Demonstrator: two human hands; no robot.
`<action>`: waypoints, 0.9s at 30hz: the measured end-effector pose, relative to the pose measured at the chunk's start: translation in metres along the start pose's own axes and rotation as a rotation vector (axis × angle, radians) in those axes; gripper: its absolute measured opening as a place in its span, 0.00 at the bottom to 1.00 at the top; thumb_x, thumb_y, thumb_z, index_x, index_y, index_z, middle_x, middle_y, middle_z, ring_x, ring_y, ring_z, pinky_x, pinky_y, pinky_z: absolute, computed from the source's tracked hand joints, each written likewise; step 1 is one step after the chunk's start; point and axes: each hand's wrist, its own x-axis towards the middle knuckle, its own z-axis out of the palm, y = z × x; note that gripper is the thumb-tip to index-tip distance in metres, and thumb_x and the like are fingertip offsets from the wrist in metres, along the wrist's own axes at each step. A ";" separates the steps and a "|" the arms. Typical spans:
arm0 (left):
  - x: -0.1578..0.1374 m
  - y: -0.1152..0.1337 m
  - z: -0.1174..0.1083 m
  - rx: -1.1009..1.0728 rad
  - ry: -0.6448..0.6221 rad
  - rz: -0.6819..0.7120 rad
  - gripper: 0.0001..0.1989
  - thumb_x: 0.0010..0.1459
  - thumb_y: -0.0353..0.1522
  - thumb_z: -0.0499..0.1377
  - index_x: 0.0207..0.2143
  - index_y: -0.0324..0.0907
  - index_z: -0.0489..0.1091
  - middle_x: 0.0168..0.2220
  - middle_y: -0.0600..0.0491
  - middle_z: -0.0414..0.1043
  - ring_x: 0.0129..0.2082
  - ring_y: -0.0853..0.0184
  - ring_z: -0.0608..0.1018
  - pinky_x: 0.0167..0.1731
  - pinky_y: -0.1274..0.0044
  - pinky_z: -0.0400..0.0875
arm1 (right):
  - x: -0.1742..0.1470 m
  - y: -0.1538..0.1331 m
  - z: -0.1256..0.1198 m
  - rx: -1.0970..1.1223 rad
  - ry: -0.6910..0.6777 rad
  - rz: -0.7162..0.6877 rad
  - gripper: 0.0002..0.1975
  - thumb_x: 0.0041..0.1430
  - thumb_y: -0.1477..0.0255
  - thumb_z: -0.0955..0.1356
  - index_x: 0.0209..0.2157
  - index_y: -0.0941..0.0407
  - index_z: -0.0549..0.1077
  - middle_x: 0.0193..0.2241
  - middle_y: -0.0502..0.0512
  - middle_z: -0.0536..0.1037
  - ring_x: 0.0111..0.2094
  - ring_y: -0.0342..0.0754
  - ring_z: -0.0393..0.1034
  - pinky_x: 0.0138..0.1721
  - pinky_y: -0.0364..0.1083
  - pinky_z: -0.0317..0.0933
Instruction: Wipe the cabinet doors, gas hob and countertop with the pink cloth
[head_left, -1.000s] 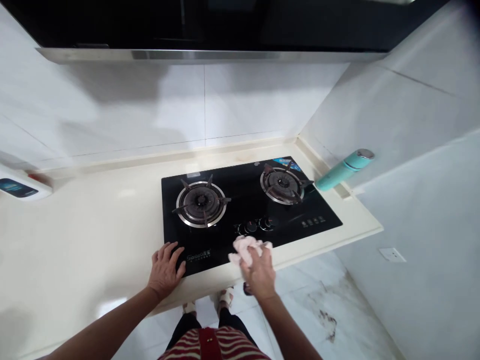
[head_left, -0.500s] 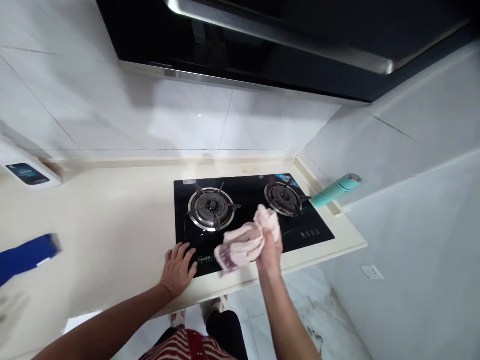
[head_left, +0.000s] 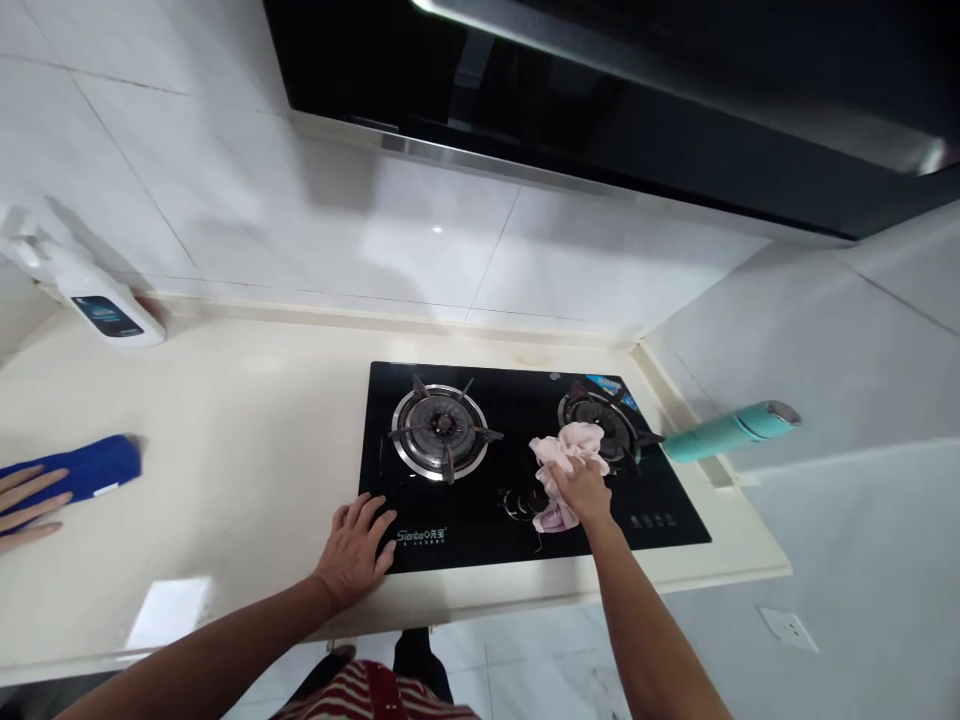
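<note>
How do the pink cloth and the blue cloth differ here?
The pink cloth is pale, the blue cloth deep-coloured. The pink cloth is bunched up; the blue cloth lies flatter. The pink cloth is on the stove under the right hand, the blue cloth on the counter under another person's hand. Both have a hand on them.
</note>
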 end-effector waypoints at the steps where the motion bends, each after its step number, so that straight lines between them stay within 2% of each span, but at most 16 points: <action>1: 0.000 0.000 0.000 0.002 -0.004 0.000 0.18 0.60 0.35 0.57 0.53 0.44 0.71 0.58 0.43 0.69 0.59 0.49 0.67 0.55 0.57 0.60 | 0.002 -0.003 0.004 -0.031 -0.039 -0.002 0.25 0.62 0.55 0.64 0.54 0.55 0.73 0.54 0.65 0.68 0.54 0.59 0.65 0.51 0.56 0.62; 3: 0.001 0.000 0.000 0.006 -0.009 0.001 0.18 0.60 0.35 0.57 0.53 0.44 0.71 0.57 0.43 0.69 0.59 0.48 0.67 0.55 0.57 0.60 | 0.007 -0.012 0.011 -0.061 -0.089 -0.021 0.27 0.63 0.56 0.63 0.58 0.55 0.70 0.57 0.66 0.65 0.55 0.60 0.63 0.52 0.57 0.60; 6: 0.000 -0.001 0.001 0.010 -0.022 0.000 0.18 0.61 0.36 0.56 0.53 0.44 0.71 0.58 0.43 0.69 0.59 0.48 0.67 0.55 0.56 0.60 | 0.003 -0.036 0.017 -0.099 -0.150 -0.125 0.26 0.64 0.58 0.63 0.60 0.52 0.68 0.59 0.63 0.64 0.56 0.57 0.62 0.54 0.54 0.57; 8: 0.000 -0.001 0.001 0.006 -0.029 -0.004 0.19 0.61 0.36 0.56 0.54 0.44 0.71 0.58 0.43 0.69 0.60 0.48 0.66 0.56 0.57 0.60 | -0.011 -0.055 0.021 -0.113 -0.179 -0.207 0.26 0.63 0.59 0.64 0.60 0.51 0.67 0.59 0.62 0.64 0.56 0.57 0.62 0.55 0.53 0.56; 12: 0.000 -0.002 0.001 0.009 -0.026 0.002 0.19 0.62 0.36 0.56 0.54 0.44 0.71 0.58 0.43 0.69 0.60 0.48 0.66 0.55 0.57 0.60 | -0.050 -0.088 0.024 -0.147 -0.198 -0.310 0.26 0.59 0.61 0.66 0.58 0.54 0.69 0.56 0.64 0.66 0.53 0.61 0.62 0.55 0.58 0.52; 18: 0.000 -0.006 0.005 0.038 -0.013 0.021 0.18 0.62 0.36 0.56 0.53 0.44 0.71 0.58 0.43 0.69 0.60 0.48 0.67 0.54 0.57 0.61 | -0.097 -0.106 0.020 -0.121 -0.198 -0.553 0.28 0.55 0.62 0.69 0.56 0.56 0.69 0.55 0.64 0.67 0.52 0.61 0.60 0.55 0.58 0.50; 21: 0.001 -0.007 0.006 0.050 0.000 0.036 0.18 0.62 0.37 0.56 0.53 0.43 0.71 0.57 0.43 0.69 0.60 0.48 0.67 0.54 0.57 0.61 | -0.129 -0.117 0.027 -0.028 -0.198 -0.597 0.25 0.53 0.61 0.70 0.52 0.55 0.71 0.52 0.62 0.68 0.50 0.60 0.60 0.53 0.59 0.52; 24: 0.002 -0.008 0.007 0.061 0.021 0.056 0.18 0.62 0.37 0.56 0.53 0.43 0.71 0.57 0.42 0.70 0.59 0.48 0.67 0.53 0.57 0.62 | -0.161 -0.135 0.038 0.074 -0.172 -0.580 0.23 0.51 0.60 0.72 0.48 0.55 0.72 0.51 0.62 0.68 0.50 0.61 0.59 0.53 0.60 0.54; 27: 0.003 -0.008 0.006 0.077 0.033 0.062 0.17 0.63 0.37 0.55 0.51 0.42 0.71 0.57 0.42 0.70 0.59 0.48 0.67 0.53 0.58 0.62 | -0.181 -0.146 0.041 0.265 -0.163 -0.551 0.26 0.50 0.59 0.73 0.50 0.54 0.71 0.52 0.62 0.67 0.52 0.61 0.59 0.55 0.61 0.55</action>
